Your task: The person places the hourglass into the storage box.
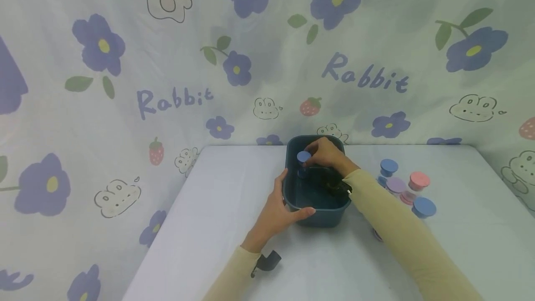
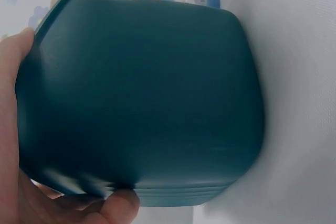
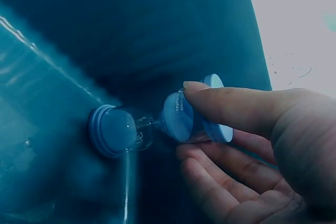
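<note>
The left hand (image 1: 276, 212) is gripping the dark teal plastic tub (image 1: 292, 199) on the white table (image 1: 234, 189). The right hand (image 3: 262, 145) is pinching a blue-capped hourglass-shaped bottle (image 3: 157, 124) inside, its clear waist showing only in the right wrist view. More pastel-capped bottles (image 1: 403, 187) are standing just right of the tub.

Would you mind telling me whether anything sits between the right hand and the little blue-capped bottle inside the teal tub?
Nothing visible does. The right hand already pinches the small bottle at its upper blue cap, inside the teal tub. The left hand grips the tub's near rim, away from the bottle.
</note>
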`<state>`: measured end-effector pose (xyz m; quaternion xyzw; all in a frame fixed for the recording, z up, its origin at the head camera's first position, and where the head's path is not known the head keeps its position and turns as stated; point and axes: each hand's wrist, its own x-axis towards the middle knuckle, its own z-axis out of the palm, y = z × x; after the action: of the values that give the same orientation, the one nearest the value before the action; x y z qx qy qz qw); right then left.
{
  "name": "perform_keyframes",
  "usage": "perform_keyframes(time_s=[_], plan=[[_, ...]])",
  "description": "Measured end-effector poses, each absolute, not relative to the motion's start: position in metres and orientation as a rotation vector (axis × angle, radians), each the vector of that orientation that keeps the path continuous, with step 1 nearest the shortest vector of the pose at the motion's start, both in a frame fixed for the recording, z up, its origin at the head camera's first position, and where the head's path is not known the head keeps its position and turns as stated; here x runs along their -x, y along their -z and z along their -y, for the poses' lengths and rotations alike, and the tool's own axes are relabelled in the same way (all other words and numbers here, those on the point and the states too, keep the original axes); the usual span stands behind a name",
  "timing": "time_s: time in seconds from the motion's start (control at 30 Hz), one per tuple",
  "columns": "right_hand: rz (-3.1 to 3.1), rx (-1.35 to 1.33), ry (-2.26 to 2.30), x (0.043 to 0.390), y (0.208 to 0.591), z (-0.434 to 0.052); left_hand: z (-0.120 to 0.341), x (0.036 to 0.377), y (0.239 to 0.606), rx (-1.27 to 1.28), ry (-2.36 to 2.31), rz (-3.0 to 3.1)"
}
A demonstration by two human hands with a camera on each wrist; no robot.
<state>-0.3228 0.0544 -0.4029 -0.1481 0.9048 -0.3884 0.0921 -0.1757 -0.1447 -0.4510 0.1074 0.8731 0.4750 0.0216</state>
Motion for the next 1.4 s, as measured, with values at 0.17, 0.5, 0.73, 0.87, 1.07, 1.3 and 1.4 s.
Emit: perform_keyframes(time_s=[0.17,0.5,0.73,0.87,1.07,1.3,1.4], plan=[[-2.682,0.451,1.150,0.322,0.404,-0.053,0.145,0.174,0.451,-0.331,-1.476,-2.708],[-2.680,0.462,1.092,0.320,0.410,-0.052,0.145,0.170,0.455,-0.305,-1.478,-2.703],[-2.669,0.485,1.094,0.320,0.414,-0.049,0.146,0.169,0.458,-0.284,-1.487,-2.694],[-2.656,0.486,1.087,0.318,0.414,-0.048,0.147,0.167,0.459,-0.256,-1.488,-2.690],[-2.665,0.531,1.066,0.315,0.405,-0.053,0.147,0.169,0.458,-0.267,-1.497,-2.681],[-2.672,0.608,1.202,0.302,0.364,-0.074,0.146,0.172,0.452,-0.290,-1.486,-2.693],[-2.703,0.637,1.265,0.291,0.347,-0.089,0.145,0.173,0.450,-0.297,-1.486,-2.693]])
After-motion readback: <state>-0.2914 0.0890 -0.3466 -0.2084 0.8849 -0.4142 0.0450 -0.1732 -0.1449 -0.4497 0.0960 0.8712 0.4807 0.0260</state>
